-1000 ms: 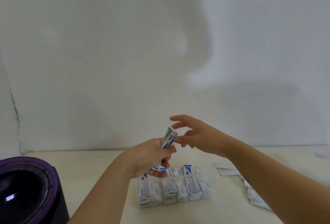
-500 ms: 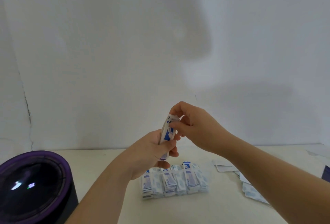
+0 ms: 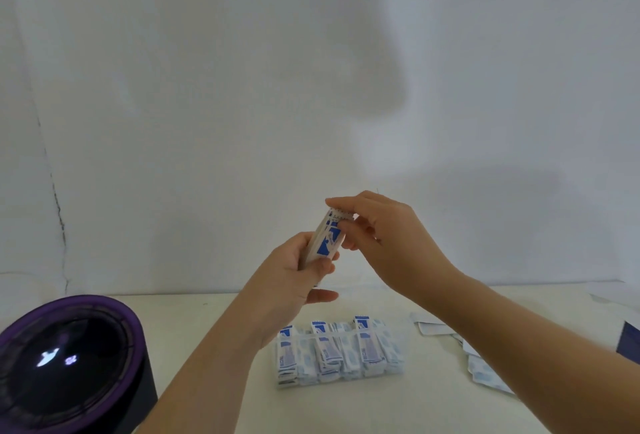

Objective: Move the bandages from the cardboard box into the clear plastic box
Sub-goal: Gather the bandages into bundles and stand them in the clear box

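Bandages [image 3: 327,238] up in both our hands
Left hand [image 3: 291,274] grips the stack's bottom, right hand [image 3: 388,236] pinches its top.

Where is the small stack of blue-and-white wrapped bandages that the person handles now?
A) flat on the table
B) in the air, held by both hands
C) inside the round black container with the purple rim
B: the left hand grips the lower part of the stack of blue-and-white wrapped bandages and the right hand pinches its top end, above the table.
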The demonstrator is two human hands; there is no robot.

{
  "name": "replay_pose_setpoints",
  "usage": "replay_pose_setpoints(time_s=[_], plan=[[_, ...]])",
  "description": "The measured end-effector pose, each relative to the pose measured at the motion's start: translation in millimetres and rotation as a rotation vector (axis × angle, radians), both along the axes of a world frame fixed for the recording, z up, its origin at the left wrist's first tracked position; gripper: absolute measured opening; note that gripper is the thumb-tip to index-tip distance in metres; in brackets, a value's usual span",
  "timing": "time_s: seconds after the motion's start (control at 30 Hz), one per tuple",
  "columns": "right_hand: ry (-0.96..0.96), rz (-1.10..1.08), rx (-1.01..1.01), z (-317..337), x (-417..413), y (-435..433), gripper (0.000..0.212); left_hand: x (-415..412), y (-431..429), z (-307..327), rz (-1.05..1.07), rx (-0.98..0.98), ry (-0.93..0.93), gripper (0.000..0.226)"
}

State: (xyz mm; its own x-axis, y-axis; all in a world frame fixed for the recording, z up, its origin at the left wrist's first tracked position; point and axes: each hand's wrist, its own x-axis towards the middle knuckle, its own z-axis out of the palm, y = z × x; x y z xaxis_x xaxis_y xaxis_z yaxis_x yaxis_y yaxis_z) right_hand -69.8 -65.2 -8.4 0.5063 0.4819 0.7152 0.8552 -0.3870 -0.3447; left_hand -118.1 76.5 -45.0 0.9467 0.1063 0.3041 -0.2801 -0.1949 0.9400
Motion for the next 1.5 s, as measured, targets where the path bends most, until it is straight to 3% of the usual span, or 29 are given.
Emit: replay_pose_setpoints(time_s=[0.13, 0.33, 0.43, 0.53, 0.6, 0.73, 0.9, 1.07, 1.2, 1.3, 1.5], plan=[[-0.041, -0.027, -0.070, -4.0, -0.7, 2.4, 0.041, -0.1, -3.2, -1.0, 0.051, 0.054, -0.040, 0.019], [-0.077, -0.027, -0.126, -8.3, -6.7, 3.2, 0.047, -2.9, -8.5, -1.6, -0.056, 0.044, 0.003, 0.025], [0.047, 0.024, -0.029, -5.5, -7.1, 1.0, 0.040, -7.5, -7.5, -1.4, -0.144, -0.073, 0.052, 0.021], [0.293, 0.082, 0.119, -2.0, -2.6, 0.4, 0.031, -7.5, -6.2, -1.8, -0.132, -0.111, 0.054, 0.023], [0.425, 0.110, 0.088, -3.5, -2.5, 3.3, 0.024, -5.0, -5.0, -0.9, -0.078, -0.076, 0.038, 0.024], [0.459, 0.079, 0.037, -15.5, -3.4, 14.9, 0.017, 2.3, -1.8, -1.6, 0.062, 0.056, -0.002, 0.022], [0.451, 0.047, 0.120, -30.5, 1.8, 36.8, 0.019, 16.4, 6.9, -10.1, 0.156, 0.087, 0.007, 0.029], [0.567, 0.015, 0.123, -45.6, 24.7, 51.0, 0.020, 19.5, 35.9, -33.1, 0.206, 0.117, 0.050, 0.035], [0.736, -0.123, -0.090, -61.9, 54.6, 59.2, 0.010, 25.1, 62.6, -56.5, 0.361, 0.475, 0.134, 0.028], [0.872, -0.166, -0.345, -76.0, 65.0, 74.2, 0.021, 27.6, 65.7, -67.2, 0.305, 0.623, 0.297, 0.028], [0.963, -0.190, -0.638, -90.5, 67.9, 107.7, 0.011, 26.0, 67.4, -66.0, 0.260, 0.640, 0.364, 0.033]])
